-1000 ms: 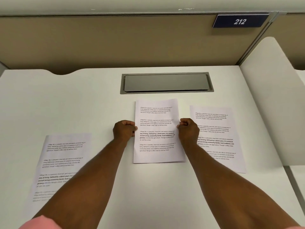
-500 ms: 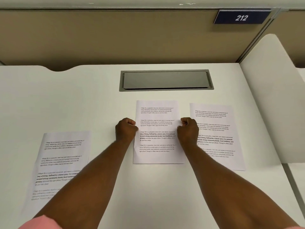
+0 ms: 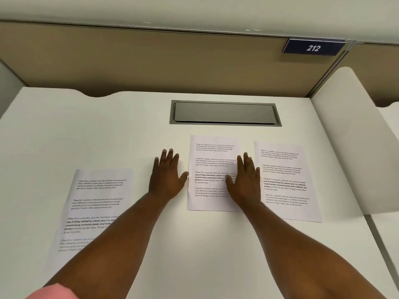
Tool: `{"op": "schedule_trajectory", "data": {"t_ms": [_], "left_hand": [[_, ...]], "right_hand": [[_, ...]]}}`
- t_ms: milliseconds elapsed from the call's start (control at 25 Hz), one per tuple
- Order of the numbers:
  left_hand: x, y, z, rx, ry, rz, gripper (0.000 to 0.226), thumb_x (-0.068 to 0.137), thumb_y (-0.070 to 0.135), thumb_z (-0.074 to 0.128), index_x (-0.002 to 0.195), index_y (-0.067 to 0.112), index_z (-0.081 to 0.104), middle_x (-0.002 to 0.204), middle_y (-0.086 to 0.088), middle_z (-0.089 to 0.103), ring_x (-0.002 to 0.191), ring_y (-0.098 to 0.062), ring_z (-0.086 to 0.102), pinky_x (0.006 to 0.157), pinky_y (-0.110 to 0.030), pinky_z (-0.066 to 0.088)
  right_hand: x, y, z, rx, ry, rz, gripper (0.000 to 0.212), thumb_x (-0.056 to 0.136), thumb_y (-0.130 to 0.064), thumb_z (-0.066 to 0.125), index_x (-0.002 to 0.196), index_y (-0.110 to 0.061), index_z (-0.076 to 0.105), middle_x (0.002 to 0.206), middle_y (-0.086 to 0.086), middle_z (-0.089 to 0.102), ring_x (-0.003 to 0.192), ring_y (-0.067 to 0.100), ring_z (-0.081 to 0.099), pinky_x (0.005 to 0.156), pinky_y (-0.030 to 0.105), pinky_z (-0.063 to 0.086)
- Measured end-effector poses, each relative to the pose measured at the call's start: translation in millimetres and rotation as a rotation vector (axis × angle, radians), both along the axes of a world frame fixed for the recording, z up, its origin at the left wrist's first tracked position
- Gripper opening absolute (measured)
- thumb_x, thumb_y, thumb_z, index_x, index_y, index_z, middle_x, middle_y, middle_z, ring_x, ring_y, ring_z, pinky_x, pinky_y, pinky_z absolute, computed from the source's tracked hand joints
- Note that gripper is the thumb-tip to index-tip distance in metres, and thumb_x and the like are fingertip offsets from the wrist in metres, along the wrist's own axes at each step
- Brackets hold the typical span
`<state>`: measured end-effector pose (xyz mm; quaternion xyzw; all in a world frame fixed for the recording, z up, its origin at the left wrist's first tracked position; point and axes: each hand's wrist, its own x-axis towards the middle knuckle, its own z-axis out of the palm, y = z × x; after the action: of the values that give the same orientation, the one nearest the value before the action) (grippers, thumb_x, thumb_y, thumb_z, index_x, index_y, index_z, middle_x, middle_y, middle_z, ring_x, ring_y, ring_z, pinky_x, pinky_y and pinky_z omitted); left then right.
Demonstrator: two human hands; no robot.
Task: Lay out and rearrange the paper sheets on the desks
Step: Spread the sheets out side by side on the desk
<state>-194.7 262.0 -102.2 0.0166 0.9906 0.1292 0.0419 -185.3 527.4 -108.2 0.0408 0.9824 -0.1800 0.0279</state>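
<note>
Both hands are now lying open and flat, where half a second earlier they were curled into fists gripping the side edges of the middle sheet (image 3: 212,169). The left hand (image 3: 167,176) is resting palm-down on the desk (image 3: 108,130), fingers spread, gripping nothing, with its thumb just reaching that sheet's left edge. The right hand (image 3: 245,182) is lying palm-down over the sheet's right half, fingers extended, also gripping nothing. Just beyond the right hand's outer side, the right sheet (image 3: 285,182) is lying flat. Well outside the left hand, the left sheet (image 3: 95,203) is lying partly under the left forearm.
</note>
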Motion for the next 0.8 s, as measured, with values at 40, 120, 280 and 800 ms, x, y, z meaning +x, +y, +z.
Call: {"op": "schedule_trajectory", "data": {"t_ms": [40, 120, 280, 800], "left_hand": [[3.8, -8.1, 1.7, -0.030, -0.005, -0.018, 0.077, 0.097, 0.055, 0.045, 0.158, 0.011, 0.028, 0.169, -0.010, 0.016, 0.157, -0.027, 0.005, 0.126, -0.047, 0.006], [13.4, -25.9, 4.5, -0.075, -0.003, -0.046, 0.081, 0.098, 0.058, 0.039, 0.160, 0.010, 0.020, 0.170, -0.010, 0.011, 0.158, -0.027, 0.002, 0.127, -0.047, 0.004], [36.2, -68.3, 10.2, -0.144, -0.018, -0.080, 0.084, 0.099, 0.063, 0.030, 0.161, 0.009, 0.012, 0.170, -0.010, 0.003, 0.158, -0.025, -0.004, 0.127, -0.046, 0.000], [136.1, -240.7, 13.8, -0.155, -0.045, 0.023, 0.087, 0.098, 0.066, 0.027, 0.161, 0.009, 0.006, 0.171, -0.008, -0.001, 0.157, -0.022, -0.008, 0.126, -0.045, -0.005]], "right_hand": [[3.2, -6.6, 2.7, 0.022, 0.005, 0.026, 0.081, 0.096, -0.041, 0.056, 0.162, -0.013, 0.018, 0.172, 0.005, 0.005, 0.158, 0.024, 0.005, 0.128, 0.050, 0.005], [9.8, -20.9, 8.1, 0.070, 0.015, 0.076, 0.083, 0.098, -0.047, 0.051, 0.163, -0.014, 0.011, 0.173, 0.005, -0.001, 0.159, 0.024, 0.001, 0.128, 0.051, 0.002], [24.2, -57.3, 14.6, 0.124, 0.000, 0.139, 0.085, 0.100, -0.055, 0.042, 0.163, -0.015, 0.002, 0.172, 0.004, -0.010, 0.159, 0.022, -0.007, 0.127, 0.050, -0.004], [92.0, -227.4, 5.0, 0.097, 0.040, 0.280, 0.089, 0.099, -0.057, 0.042, 0.163, -0.014, 0.000, 0.172, 0.003, -0.010, 0.159, 0.020, -0.007, 0.128, 0.047, -0.004]]}}
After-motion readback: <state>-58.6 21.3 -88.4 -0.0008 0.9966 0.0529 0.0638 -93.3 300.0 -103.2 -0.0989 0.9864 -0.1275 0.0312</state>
